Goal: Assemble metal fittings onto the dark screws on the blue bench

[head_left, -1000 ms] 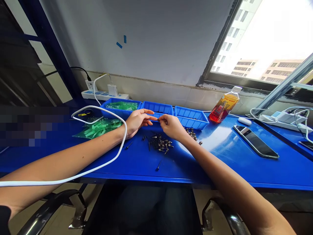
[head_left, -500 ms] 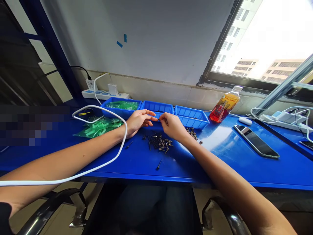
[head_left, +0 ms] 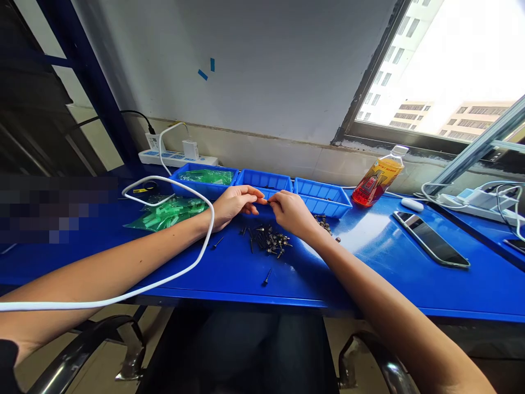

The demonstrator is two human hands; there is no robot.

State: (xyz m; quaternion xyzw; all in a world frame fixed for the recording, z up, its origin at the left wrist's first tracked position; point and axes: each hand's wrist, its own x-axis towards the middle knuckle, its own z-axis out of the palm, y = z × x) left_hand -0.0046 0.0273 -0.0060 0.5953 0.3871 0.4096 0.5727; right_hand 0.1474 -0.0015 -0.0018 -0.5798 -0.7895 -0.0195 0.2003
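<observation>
My left hand (head_left: pixel 237 207) and my right hand (head_left: pixel 292 213) meet fingertip to fingertip above the blue table. A tiny dark screw-like piece (head_left: pixel 269 202) shows between them, mostly covered by fingers. My right thumb and forefinger pinch it. The left thumb and forefinger close toward it, with the other left fingers loosely curled; whatever lies between them is hidden. Below the hands spreads a pile of dark screws (head_left: pixel 268 239), some with brassy heads. A single screw (head_left: pixel 267 277) lies nearer the front edge, another screw (head_left: pixel 217 243) left of the pile. Small round metal parts (head_left: pixel 323 223) sit behind my right wrist.
Three blue bins stand along the back: a left bin (head_left: pixel 205 190) with a green bag, a middle bin (head_left: pixel 266 179), a right bin (head_left: pixel 324 203). A green bag (head_left: pixel 168 213) lies left. A white cable (head_left: pixel 197 257) crosses my left forearm. Rightward are a bottle (head_left: pixel 377 178) and phone (head_left: pixel 430 239).
The hands stay joined at the fingertips, with only slight finger movement around the small piece. The whole view has shifted a little; the pile and bins look the same.
</observation>
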